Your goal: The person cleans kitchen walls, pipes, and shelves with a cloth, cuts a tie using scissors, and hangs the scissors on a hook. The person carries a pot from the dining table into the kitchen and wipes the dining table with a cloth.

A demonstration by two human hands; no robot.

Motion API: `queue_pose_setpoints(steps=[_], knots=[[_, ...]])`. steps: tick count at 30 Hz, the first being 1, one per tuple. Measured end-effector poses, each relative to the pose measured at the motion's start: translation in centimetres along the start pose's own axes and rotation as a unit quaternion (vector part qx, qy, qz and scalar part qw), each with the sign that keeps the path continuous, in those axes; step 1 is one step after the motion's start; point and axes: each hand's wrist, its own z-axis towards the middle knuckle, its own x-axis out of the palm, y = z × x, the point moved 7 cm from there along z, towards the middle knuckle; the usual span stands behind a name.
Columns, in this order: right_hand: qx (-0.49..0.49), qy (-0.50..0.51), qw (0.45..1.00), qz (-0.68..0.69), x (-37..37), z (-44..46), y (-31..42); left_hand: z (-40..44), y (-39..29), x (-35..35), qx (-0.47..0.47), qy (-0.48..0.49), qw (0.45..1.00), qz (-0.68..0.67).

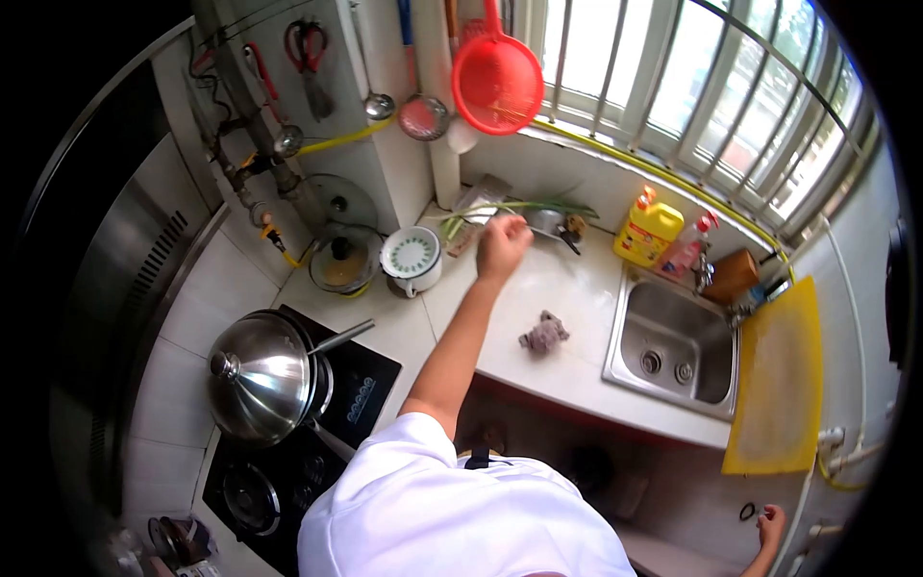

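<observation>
The left hand (505,248), clearly the nearer one, is over the white countertop (586,288), with the long, thin green stalks (553,205) just beyond it at 12 o'clock. Their long axis runs roughly from 9 to 3 o'clock, across the line of the forearm. Its fingers look curled together, though at this size I cannot tell whether they grip or touch a stalk. The crumpled grey-purple cloth (545,335) lies at 5 o'clock from that hand, well apart. The right hand (770,527) hangs at 4 o'clock, beside a small black ring (747,512); whether its fingers hold anything is unclear.
</observation>
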Motion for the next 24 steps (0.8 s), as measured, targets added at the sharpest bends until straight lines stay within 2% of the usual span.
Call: queue_pose_setpoints(steps=[1, 2, 4, 6, 7, 9, 10, 13, 15, 16, 18, 19, 23, 24], knots=[[-0.018, 0.003, 0.999, 0.031, 0.5, 0.3, 3.6, 3.2, 1.9, -2.2, 0.015, -0.078, 0.996, -0.049], [-0.035, 0.007, 0.998, 0.061, 1.0, 0.6, 6.8, 5.6, 1.0, -5.9, 0.013, -0.162, 0.979, -0.121], [-0.077, 0.027, 0.995, 0.059, 2.5, 1.9, 12.8, 9.5, -1.5, -13.5, 0.006, -0.269, 0.963, -0.033], [-0.112, 0.059, 0.98, 0.154, 4.8, 1.7, 20.1, 13.1, -1.6, -20.1, 0.068, -0.368, 0.927, -0.019], [-0.162, 0.069, 0.976, 0.128, 6.3, 2.2, 22.9, 14.5, -1.6, -23.2, 0.105, -0.414, 0.904, -0.013], [-0.194, 0.098, 0.968, 0.124, 8.7, -0.1, 30.8, 16.3, -2.6, -28.3, 0.081, -0.452, 0.887, 0.051], [-0.219, 0.125, 0.96, 0.118, 10.0, -1.5, 34.7, 17.5, -2.5, -30.3, 0.046, -0.43, 0.898, 0.079], [-0.27, 0.184, 0.94, 0.101, 13.8, -3.7, 42.6, 20.6, -2.7, -32.9, 0.088, -0.405, 0.902, 0.121], [-0.292, 0.221, 0.926, 0.091, 16.4, -4.5, 46.0, 20.2, -5.8, -33.0, 0.071, -0.497, 0.803, 0.321], [-0.315, 0.226, 0.918, 0.084, 17.2, -5.3, 47.8, 20.9, -5.2, -33.2, 0.071, -0.497, 0.803, 0.32], [-0.334, 0.236, 0.911, 0.051, 17.7, -7.1, 51.2, 23.2, -4.5, -32.6, 0.092, -0.438, 0.795, 0.41], [-0.353, 0.247, 0.902, 0.019, 18.2, -8.1, 52.5, 23.9, -4.5, -32.4, 0.057, -0.346, 0.87, 0.348], [-0.358, 0.258, 0.897, 0.029, 18.9, -9.5, 54.5, 24.0, -3.8, -32.5, 0.066, -0.405, 0.833, 0.371], [-0.348, 0.269, 0.898, 0.023, 19.1, -9.6, 54.7, 23.4, -4.2, -32.4, 0.085, -0.394, 0.851, 0.335]])
